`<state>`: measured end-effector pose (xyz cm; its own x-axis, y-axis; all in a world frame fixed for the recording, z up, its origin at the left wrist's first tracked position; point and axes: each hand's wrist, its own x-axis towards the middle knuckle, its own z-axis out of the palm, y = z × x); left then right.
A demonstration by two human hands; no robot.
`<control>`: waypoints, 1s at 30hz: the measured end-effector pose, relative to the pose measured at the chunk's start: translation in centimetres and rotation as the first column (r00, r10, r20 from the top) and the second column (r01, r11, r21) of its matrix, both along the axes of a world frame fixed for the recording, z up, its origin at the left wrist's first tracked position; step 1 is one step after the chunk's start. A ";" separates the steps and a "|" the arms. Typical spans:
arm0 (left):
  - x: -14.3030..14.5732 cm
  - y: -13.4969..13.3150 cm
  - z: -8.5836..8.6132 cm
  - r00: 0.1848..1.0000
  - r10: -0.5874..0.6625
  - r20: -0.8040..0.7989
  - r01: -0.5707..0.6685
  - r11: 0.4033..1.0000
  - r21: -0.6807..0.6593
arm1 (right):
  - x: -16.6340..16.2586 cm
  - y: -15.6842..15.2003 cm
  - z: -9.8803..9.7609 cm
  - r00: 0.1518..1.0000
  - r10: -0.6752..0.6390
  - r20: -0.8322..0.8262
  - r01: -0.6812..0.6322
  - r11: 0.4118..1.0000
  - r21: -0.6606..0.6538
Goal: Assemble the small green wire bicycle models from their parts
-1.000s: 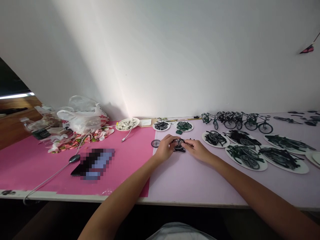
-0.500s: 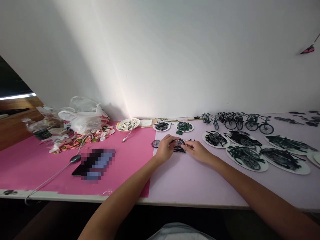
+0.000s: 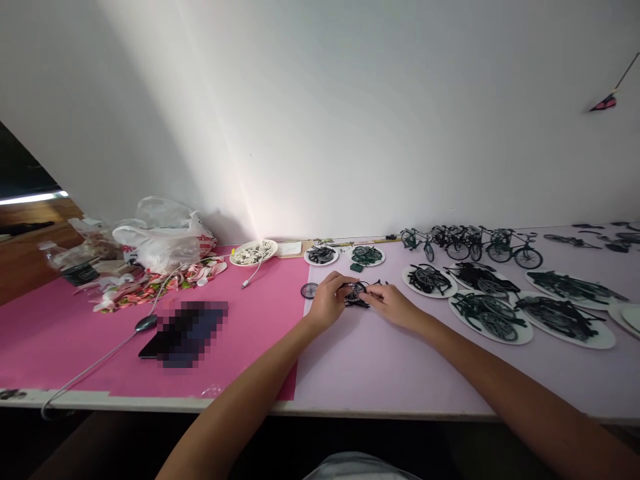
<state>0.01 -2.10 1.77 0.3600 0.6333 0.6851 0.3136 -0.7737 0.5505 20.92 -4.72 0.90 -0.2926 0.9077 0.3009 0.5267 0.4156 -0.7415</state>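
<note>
1. Smooth pink-and-lilac tabletop (image 3: 380,373).
2. Crumpled, thin plastic bag (image 3: 165,243), far left.
3. White plates (image 3: 525,336) heaped with spindly dark parts (image 3: 493,317).
4. Left hand (image 3: 329,298) arched, fingers curled in a narrow pinch; right hand (image 3: 393,305) opposite, fingertips nearly together; both grip the spoked wheel (image 3: 355,292).
5. That thin, round wheel sits between them, over the lilac side.

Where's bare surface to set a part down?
Bare: lilac mat between left forearm and right forearm; pink mat between blurred device and left forearm. Crowded: plates and model bicycles at right; plastic bag at back left; centre, around the held spoked wheel.
</note>
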 end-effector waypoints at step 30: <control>0.1 0.5 -1.3 0.998 -0.001 -0.063 -0.010 0.987 -0.161 | 0.1 0.3 -0.1 0.983 -0.063 -0.173 0.076 0.995 0.067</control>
